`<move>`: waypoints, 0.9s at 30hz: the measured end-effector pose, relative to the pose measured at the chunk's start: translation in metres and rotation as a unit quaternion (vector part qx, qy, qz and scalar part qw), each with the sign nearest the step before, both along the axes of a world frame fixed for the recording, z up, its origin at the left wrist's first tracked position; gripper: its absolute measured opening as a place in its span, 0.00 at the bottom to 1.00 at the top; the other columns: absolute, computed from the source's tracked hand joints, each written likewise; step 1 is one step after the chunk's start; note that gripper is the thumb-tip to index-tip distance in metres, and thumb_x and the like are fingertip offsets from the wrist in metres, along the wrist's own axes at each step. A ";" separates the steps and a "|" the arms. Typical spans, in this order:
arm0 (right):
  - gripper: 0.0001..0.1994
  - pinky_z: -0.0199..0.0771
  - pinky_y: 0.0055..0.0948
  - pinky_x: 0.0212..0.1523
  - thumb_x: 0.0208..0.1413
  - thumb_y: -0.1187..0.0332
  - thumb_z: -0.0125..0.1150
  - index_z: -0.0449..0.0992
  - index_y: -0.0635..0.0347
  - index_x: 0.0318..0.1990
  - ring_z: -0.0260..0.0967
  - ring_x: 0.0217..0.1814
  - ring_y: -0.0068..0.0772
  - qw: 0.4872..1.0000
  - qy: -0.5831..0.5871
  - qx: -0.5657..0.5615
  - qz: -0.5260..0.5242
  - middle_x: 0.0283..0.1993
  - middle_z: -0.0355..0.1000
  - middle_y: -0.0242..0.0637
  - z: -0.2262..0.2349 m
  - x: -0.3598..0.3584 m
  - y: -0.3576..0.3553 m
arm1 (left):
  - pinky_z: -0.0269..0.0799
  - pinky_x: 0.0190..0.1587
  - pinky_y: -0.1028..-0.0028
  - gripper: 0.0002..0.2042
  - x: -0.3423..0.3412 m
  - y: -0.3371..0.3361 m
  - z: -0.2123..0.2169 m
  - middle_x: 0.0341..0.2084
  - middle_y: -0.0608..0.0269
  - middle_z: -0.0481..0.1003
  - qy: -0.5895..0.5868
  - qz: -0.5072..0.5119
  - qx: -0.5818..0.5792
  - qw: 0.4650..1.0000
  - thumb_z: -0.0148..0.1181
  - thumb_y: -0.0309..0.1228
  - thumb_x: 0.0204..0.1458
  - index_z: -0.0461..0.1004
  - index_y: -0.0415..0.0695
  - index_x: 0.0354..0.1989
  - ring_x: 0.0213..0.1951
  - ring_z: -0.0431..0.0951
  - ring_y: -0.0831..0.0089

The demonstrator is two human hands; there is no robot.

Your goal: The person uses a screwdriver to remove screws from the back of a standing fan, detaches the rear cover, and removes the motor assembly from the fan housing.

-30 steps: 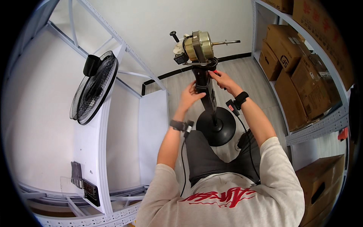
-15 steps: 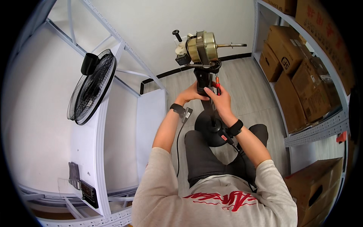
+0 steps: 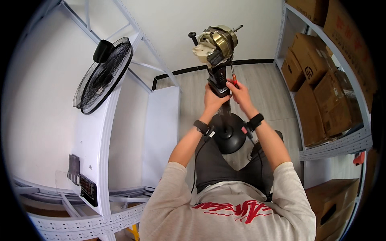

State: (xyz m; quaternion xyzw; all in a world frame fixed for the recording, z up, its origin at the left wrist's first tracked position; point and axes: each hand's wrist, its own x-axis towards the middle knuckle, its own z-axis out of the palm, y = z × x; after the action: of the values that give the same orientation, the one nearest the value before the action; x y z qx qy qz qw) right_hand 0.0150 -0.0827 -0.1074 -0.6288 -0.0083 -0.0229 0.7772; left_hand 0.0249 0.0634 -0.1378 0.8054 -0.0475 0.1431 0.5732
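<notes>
Stand fan, grille off, motor [image 3: 224, 42] bare atop a black housing [image 3: 218, 77], upright before the person. Step in hand, as I judge it: steadying the housing with a tool at the ready. Left hand [image 3: 214, 99] curled about the housing's lower end, thumb across the near side. Right hand [image 3: 241, 95] just beside it, fingers closed round a red-handled screwdriver [image 3: 235, 78], thumb near the housing edge; contact there hard to tell. Screwdriver shaft points up toward the motor's underside; tip unclear. Motor sits above both hands, apart from them; round base [image 3: 236, 139] on the floor below. Next move seems to call for a firm left hold and a clear line for the shaft. Front grille [image 3: 105, 78] rests on the shelf, well left.
</notes>
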 end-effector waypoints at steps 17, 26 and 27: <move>0.29 0.71 0.30 0.49 0.47 0.57 0.75 0.73 0.62 0.54 0.72 0.46 0.31 0.983 -0.094 -0.128 -0.088 0.44 0.76 0.37 -0.014 -0.040 0.032 | 0.61 0.65 0.64 0.49 0.026 0.074 0.024 0.63 0.59 0.63 0.144 -0.339 -0.019 0.929 0.78 0.28 0.38 0.52 0.43 0.70 0.64 0.63 0.67; 0.33 0.73 0.28 0.46 0.42 0.57 0.78 0.73 0.65 0.54 0.73 0.43 0.28 0.970 -0.048 -0.155 -0.179 0.44 0.76 0.38 -0.003 -0.045 0.040 | 0.61 0.64 0.65 0.48 0.037 0.073 0.009 0.60 0.60 0.66 0.094 -0.329 -0.037 0.939 0.79 0.25 0.31 0.56 0.43 0.66 0.62 0.65 0.67; 0.33 0.72 0.26 0.43 0.43 0.57 0.78 0.73 0.65 0.54 0.71 0.40 0.25 0.974 -0.055 -0.135 -0.174 0.43 0.76 0.35 -0.010 -0.040 0.032 | 0.62 0.64 0.65 0.48 0.036 0.064 0.009 0.59 0.59 0.67 0.083 -0.307 -0.022 0.948 0.79 0.27 0.31 0.57 0.42 0.65 0.62 0.67 0.65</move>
State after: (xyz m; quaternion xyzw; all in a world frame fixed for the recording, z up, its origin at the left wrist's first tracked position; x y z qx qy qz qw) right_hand -0.0249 -0.0505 -0.1172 -0.7174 0.0557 -0.1912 0.6676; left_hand 0.0605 0.1270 -0.1291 0.7482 -0.2415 -0.1058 0.6088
